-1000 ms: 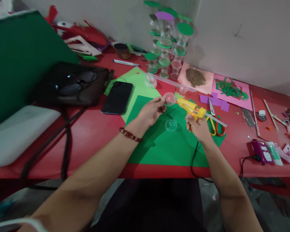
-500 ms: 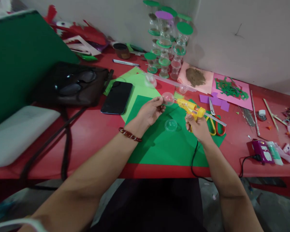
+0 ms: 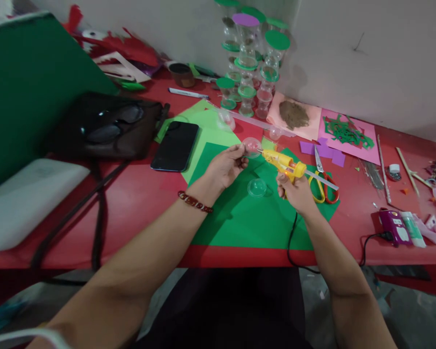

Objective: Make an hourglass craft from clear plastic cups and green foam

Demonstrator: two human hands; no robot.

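Between its thumb and fingers, my left hand (image 3: 228, 167) pinches the edge of a small clear plastic cup (image 3: 252, 147). My right hand (image 3: 293, 190) is wrapped round the handle of a yellow glue gun (image 3: 281, 162), with a clear glue stick out of its back. The gun's nozzle is at the right side of the cup; whether they touch is hard to tell. Below them, another clear cup (image 3: 257, 187) rests on a green sheet (image 3: 240, 223). Scissors (image 3: 318, 177) with yellow and red handles lie right of the glue gun, partly on the sheet.
Stacked clear cups with green and purple discs (image 3: 247, 63) stand by the wall. A phone (image 3: 175, 145), a dark bag (image 3: 131, 140) and sunglasses (image 3: 109, 128) are at the left. Pink sheets hold brown powder (image 3: 293, 115) and green shreds (image 3: 345, 132). A black cord (image 3: 290, 247) hangs near the front edge.
The glue gun and my right hand have shifted slightly left, and the nozzle sits a little further over the cup. My left hand keeps its hold on the cup.
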